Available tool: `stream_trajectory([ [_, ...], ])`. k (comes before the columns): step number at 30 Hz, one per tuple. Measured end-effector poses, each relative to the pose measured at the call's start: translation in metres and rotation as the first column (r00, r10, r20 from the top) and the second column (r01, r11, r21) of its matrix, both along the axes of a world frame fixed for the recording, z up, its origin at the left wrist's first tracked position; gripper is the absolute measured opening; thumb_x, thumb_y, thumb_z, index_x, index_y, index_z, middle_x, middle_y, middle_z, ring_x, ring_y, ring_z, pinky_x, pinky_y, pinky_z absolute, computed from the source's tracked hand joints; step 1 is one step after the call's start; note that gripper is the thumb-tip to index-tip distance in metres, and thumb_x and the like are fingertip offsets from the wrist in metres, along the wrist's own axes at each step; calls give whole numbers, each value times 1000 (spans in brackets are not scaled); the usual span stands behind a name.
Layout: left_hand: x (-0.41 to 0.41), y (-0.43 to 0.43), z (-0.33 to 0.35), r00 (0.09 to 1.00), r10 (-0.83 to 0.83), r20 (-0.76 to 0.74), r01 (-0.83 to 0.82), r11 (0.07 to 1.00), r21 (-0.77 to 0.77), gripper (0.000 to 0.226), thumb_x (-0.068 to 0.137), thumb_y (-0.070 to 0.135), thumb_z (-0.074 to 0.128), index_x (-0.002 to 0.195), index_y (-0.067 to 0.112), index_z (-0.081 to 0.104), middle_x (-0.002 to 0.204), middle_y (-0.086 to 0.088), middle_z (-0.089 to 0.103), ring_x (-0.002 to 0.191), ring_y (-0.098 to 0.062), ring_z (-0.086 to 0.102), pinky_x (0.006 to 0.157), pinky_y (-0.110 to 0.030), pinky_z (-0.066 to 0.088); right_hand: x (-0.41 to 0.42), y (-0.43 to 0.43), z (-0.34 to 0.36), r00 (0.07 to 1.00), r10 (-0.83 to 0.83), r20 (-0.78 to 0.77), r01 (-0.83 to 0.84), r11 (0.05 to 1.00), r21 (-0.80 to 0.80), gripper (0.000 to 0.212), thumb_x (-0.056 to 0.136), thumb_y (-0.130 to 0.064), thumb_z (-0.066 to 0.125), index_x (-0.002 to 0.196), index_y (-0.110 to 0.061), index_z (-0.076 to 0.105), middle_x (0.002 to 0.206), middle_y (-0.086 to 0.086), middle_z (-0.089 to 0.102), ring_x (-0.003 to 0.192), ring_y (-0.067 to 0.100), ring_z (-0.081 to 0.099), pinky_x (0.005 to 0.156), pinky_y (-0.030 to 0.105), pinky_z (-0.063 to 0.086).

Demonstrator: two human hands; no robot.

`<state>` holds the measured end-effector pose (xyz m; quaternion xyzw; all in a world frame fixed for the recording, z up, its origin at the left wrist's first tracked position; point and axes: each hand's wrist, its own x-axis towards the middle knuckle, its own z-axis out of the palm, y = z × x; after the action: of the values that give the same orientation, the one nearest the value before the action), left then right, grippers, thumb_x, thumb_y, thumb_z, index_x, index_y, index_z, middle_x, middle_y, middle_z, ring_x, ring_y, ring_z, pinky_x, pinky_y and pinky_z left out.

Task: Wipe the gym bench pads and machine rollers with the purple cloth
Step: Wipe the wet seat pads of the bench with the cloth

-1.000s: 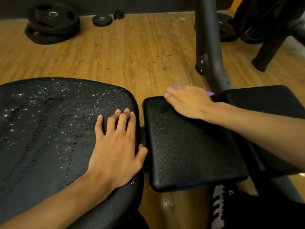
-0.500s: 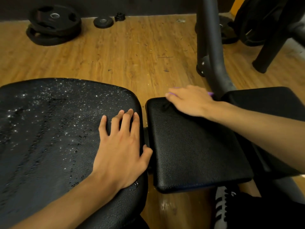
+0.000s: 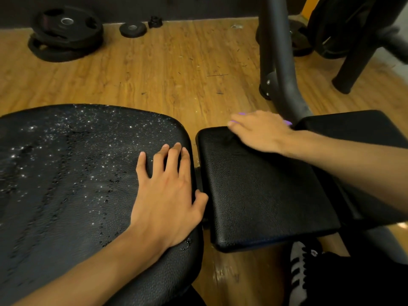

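Observation:
A large black seat pad (image 3: 66, 184) fills the left side, speckled with water droplets. My left hand (image 3: 167, 199) lies flat on its right edge, fingers straight. To the right is a smaller black pad (image 3: 265, 206). My right hand (image 3: 260, 131) presses flat on that pad's far edge, over the purple cloth (image 3: 288, 123). Only slivers of the cloth show past my hand. Another black pad (image 3: 353, 124) sits further right, partly behind my forearm.
A grey machine frame post (image 3: 280, 62) rises just behind my right hand. Black weight plates (image 3: 66, 34) lie on the wooden floor at the far left, a small plate (image 3: 132, 29) beside them. More dark equipment stands at the top right. My striped shoe (image 3: 298, 272) is at the bottom.
My right hand has shifted only slightly over the cloth at the small pad's far edge and looks blurred now. My left hand stays flat on the wet pad.

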<state>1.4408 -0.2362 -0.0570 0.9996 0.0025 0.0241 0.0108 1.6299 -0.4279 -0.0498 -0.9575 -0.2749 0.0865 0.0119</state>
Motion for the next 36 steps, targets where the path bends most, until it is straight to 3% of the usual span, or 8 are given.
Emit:
stream_trajectory([
  [3, 2, -1, 1, 1000, -2, 11, 2, 1000, 2, 80, 85, 49, 46, 149, 1, 48, 153, -17, 46, 144, -38, 39, 118, -68, 28, -11, 47, -4, 982, 185, 40, -188, 980, 72, 33, 109, -51, 21, 116, -36, 49, 135, 1, 60, 121, 31, 58, 86, 42, 46],
  [7, 3, 0, -2, 1000, -6, 3, 6, 1000, 12, 80, 85, 50, 47, 149, 1, 48, 153, -17, 46, 143, -38, 39, 118, -69, 27, -14, 10, -11, 965, 261, 34, -263, 947, 183, 50, 106, -57, 21, 151, -42, 39, 162, -10, 36, 138, 22, 47, 107, 43, 42],
  [10, 2, 1, -4, 1000, -2, 10, 2, 1000, -1, 81, 85, 49, 47, 149, 0, 48, 154, -17, 46, 144, -37, 38, 118, -69, 27, -25, -31, -15, 984, 153, 93, -170, 961, 219, 57, 104, -54, 22, 150, -29, 45, 149, 6, 50, 131, 32, 49, 110, 45, 38],
  [13, 4, 2, -3, 1000, 7, 12, -7, 1000, -15, 81, 84, 50, 47, 148, 0, 49, 153, -17, 46, 144, -37, 38, 118, -69, 26, -58, -39, -11, 943, 297, 153, -327, 913, 243, 49, 105, -40, 35, 143, -18, 57, 129, 15, 58, 124, 28, 48, 107, 32, 36],
  [18, 1, -1, 2, 1000, -8, 8, 8, 999, -48, 81, 84, 49, 45, 149, 1, 47, 155, -16, 46, 146, -35, 37, 120, -67, 24, -81, -50, 2, 873, 431, 227, -472, 864, 173, 51, 105, -44, 41, 153, -29, 45, 127, 8, 57, 120, 25, 51, 104, 36, 38],
  [24, 3, -4, 1, 999, 8, 45, -5, 998, -66, 79, 85, 48, 48, 150, 2, 47, 156, -15, 45, 148, -34, 37, 121, -66, 25, -66, -35, -5, 951, 294, 95, -305, 940, 150, 73, 91, -82, 27, 158, -54, 15, 172, 4, -7, 158, 32, -7, 124, 60, -4],
  [30, 2, -3, 5, 997, 28, -66, -31, 998, -50, 81, 86, 49, 48, 153, 3, 42, 160, -16, 41, 151, -35, 32, 122, -66, 21, -69, -31, -18, 940, 313, 133, -340, 874, 347, 60, 101, -57, 41, 152, -26, 48, 157, 7, 44, 152, 26, 28, 121, 48, 29],
  [36, 4, 0, 6, 1000, -3, -15, 1, 987, -162, 81, 88, 57, 40, 151, 8, 47, 158, -14, 40, 151, -35, 29, 124, -66, 13, -69, -31, -12, 940, 266, 213, -323, 895, 308, 71, 94, -65, 50, 142, -14, 56, 130, 11, 52, 118, 28, 47, 98, 31, 38],
])
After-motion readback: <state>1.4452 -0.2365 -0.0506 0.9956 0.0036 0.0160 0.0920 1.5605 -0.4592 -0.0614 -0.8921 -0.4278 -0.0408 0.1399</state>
